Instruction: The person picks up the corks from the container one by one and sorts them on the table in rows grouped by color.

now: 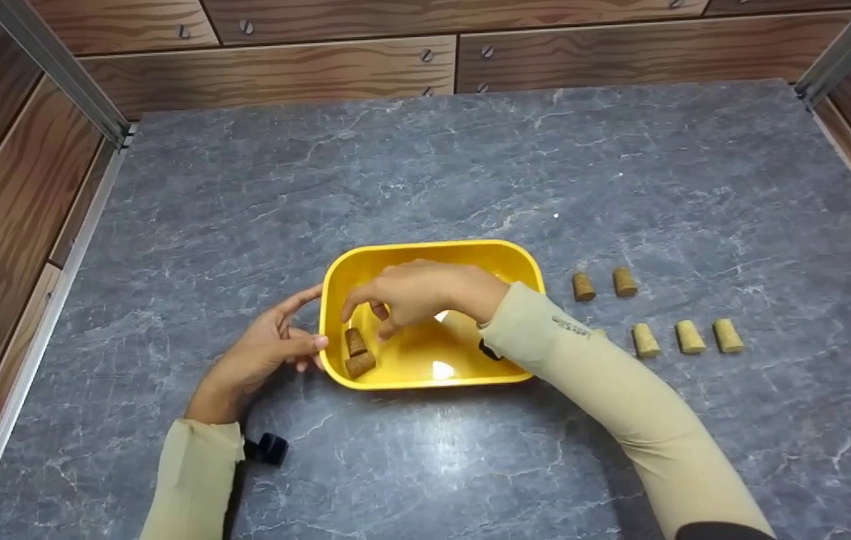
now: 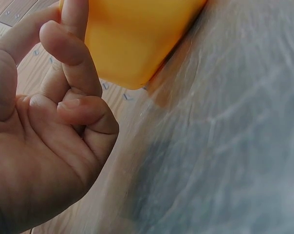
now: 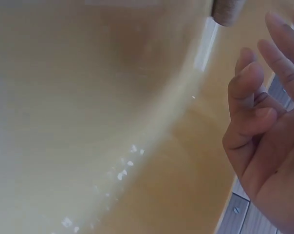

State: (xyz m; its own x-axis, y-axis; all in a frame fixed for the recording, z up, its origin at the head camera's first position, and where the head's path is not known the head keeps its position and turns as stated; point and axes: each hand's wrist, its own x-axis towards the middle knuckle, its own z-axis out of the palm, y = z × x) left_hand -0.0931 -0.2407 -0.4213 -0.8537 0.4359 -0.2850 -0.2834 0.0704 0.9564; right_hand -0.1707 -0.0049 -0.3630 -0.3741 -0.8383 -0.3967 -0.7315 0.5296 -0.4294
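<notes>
A yellow plastic tub (image 1: 432,382) stands on the table. My left hand (image 1: 264,345) holds its left end, with the thumb at the rim and other fingers by the outer wall; in the left wrist view, several fingers are bent beside the tub wall (image 2: 132,44). Over the tub's inside, my right hand (image 1: 414,296) has its fingers loosely bent and apart, holding nothing. Below those fingers, two dark brown cork stoppers (image 1: 355,343) lie at the tub's left end. The right wrist view shows the right hand (image 3: 264,126) with one cork stopper (image 3: 227,12) past its fingers.
Right of the tub, two dark brown cork stoppers (image 1: 624,281) stand on the grey marbled table (image 1: 365,180). Nearer me is a row of pale cork stoppers (image 1: 690,337), one mostly hidden by the right sleeve (image 1: 620,397). Wood-patterned walls (image 1: 268,71) border the table.
</notes>
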